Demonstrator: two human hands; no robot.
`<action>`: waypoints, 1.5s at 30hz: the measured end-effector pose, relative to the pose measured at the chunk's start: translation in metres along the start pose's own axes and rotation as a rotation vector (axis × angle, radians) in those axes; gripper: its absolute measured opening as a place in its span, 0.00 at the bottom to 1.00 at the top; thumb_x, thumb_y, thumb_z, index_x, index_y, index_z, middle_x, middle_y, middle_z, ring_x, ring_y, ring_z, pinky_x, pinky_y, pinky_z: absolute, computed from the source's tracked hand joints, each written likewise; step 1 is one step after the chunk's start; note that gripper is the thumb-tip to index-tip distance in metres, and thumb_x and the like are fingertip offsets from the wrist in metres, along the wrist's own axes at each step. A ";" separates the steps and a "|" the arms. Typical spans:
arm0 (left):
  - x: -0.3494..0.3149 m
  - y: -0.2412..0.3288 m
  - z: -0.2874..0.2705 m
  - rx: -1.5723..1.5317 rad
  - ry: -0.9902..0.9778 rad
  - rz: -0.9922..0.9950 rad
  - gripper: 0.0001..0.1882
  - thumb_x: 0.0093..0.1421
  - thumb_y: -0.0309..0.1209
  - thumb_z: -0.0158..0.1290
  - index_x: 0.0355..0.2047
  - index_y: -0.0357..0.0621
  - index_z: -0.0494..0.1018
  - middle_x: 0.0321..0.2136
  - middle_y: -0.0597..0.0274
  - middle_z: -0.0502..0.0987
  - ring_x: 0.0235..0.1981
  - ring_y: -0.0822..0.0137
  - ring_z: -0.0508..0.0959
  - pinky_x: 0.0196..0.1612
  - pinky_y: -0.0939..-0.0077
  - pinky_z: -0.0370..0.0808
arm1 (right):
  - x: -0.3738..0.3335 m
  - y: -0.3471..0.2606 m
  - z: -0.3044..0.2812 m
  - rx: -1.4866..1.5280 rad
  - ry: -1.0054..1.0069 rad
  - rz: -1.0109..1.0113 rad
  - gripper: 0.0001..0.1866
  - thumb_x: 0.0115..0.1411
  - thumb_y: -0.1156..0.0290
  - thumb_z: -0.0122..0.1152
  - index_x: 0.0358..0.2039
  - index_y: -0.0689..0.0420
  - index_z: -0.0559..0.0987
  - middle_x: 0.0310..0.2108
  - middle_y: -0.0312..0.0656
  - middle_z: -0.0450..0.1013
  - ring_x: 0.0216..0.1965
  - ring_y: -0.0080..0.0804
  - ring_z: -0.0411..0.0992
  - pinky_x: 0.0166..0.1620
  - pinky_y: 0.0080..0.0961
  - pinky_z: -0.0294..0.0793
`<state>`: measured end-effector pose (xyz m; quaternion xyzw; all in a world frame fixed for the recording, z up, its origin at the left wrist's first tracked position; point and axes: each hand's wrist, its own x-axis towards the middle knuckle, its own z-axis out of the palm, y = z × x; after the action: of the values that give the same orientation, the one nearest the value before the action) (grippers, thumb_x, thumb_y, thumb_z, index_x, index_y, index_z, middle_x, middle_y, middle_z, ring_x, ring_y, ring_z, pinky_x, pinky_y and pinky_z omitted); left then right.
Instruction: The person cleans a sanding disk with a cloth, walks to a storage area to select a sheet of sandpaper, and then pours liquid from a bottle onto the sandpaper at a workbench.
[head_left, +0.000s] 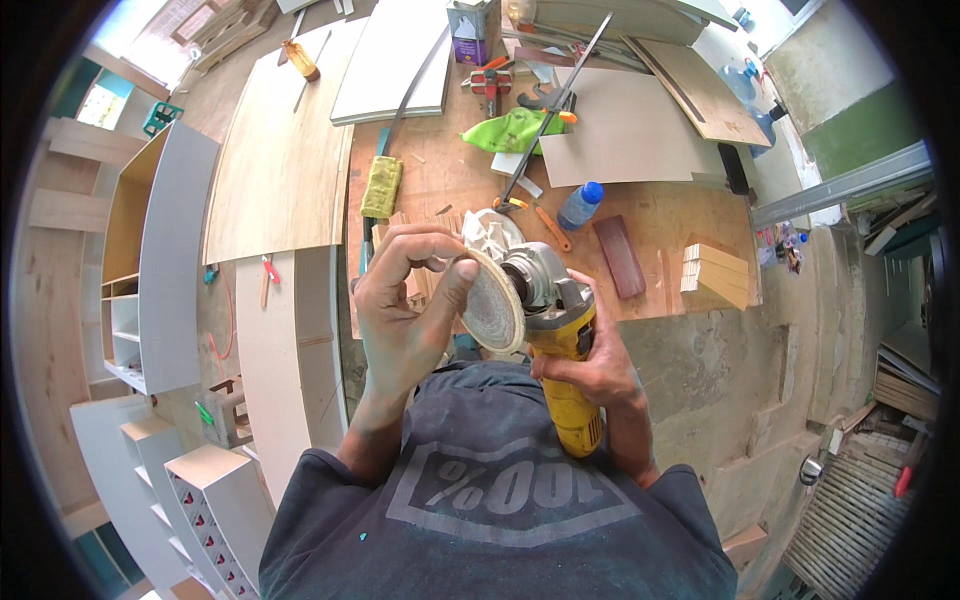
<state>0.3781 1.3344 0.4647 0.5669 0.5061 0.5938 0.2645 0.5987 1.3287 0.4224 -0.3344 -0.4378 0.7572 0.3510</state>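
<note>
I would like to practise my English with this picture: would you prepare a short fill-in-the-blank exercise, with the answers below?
1. The right hand grips a power tool whose body is mainly ____ in colour.
2. The round disc is touched by the thumb of the ____ hand.
3. The bottle has a cap that is ____ in colour.
4. In the picture, the pale wooden pieces lie to the ____ of the dark red block.

Missing words: yellow; left; blue; right.
</note>
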 end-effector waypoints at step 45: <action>-0.032 -0.015 0.003 -0.570 -0.224 -0.377 0.40 0.57 0.33 0.63 0.65 0.33 0.57 0.57 0.46 0.68 0.57 0.63 0.71 0.61 0.69 0.66 | -0.014 -0.007 0.026 -0.690 0.448 -0.279 0.45 0.44 0.75 0.72 0.61 0.53 0.56 0.42 0.49 0.76 0.45 0.38 0.78 0.48 0.33 0.77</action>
<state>0.3836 1.3122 0.4374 0.4288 0.3837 0.5861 0.5705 0.5867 1.3084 0.4421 -0.5260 -0.6191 0.4206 0.4040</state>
